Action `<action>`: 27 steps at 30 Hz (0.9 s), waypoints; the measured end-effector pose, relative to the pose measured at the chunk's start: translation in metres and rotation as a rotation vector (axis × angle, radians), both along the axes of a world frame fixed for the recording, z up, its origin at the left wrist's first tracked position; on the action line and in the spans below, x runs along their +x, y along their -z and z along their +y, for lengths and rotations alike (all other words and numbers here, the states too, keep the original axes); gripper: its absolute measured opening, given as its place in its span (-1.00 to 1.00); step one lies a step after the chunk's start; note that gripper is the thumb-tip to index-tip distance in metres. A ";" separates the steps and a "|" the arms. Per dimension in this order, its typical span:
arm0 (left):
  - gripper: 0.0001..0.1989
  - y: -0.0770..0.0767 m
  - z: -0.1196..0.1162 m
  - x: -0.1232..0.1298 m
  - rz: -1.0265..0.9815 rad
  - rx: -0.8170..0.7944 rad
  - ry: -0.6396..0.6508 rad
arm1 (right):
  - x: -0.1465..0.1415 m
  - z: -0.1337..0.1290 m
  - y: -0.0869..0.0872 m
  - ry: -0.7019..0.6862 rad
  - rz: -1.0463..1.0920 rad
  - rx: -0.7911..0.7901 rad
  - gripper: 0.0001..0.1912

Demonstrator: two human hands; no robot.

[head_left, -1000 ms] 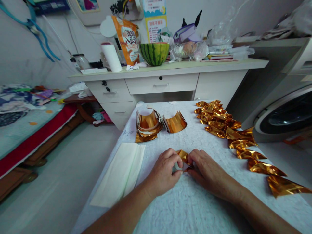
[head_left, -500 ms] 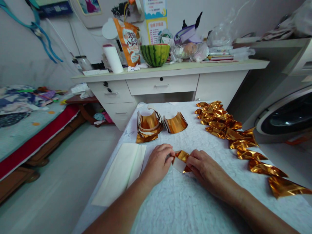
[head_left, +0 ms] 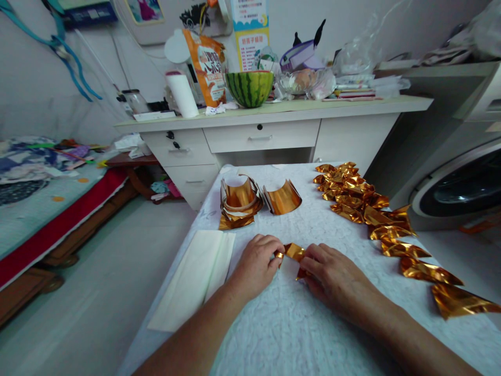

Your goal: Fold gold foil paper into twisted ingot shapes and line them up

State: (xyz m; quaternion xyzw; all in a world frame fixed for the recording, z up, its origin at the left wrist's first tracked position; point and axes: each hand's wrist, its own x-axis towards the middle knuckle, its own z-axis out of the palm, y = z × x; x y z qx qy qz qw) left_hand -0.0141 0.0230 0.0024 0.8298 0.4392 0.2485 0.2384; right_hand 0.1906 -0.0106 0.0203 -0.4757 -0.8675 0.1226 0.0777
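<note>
A small sheet of gold foil paper [head_left: 295, 251] with a white underside lies between my hands, low over the cloth. My left hand [head_left: 258, 259] pinches its left edge between thumb and fingers. At the other end, my right hand [head_left: 326, 271] has closed its fingers on the right edge, and they hide part of it. Just beyond are curled stacks of gold sheets, one on the left [head_left: 239, 201] and a smaller one on the right [head_left: 282, 198]. Folded gold foil pieces [head_left: 352, 190] form an overlapping row along the right side.
White paper sheets [head_left: 195, 279] lie left of my left forearm on the pale quilted cloth [head_left: 274, 334]. Behind the table stands a white desk [head_left: 270, 137] carrying a watermelon half [head_left: 249, 89], a snack pouch and a paper roll. A washing machine [head_left: 462, 177] is at the right.
The foil sheet has been bent further, its white underside showing less between my hands. My left hand has shifted slightly; my right hand has barely moved.
</note>
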 end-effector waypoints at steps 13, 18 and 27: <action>-0.72 0.002 -0.004 -0.001 -0.001 0.005 0.005 | 0.002 -0.002 0.010 -0.074 -0.050 0.232 -0.89; -0.78 0.002 -0.004 -0.001 0.035 0.018 0.020 | 0.001 0.000 0.014 -0.060 -0.046 0.260 -0.91; -0.68 -0.003 -0.007 -0.002 0.078 0.012 0.057 | 0.009 0.004 0.012 0.012 -0.030 0.156 -0.92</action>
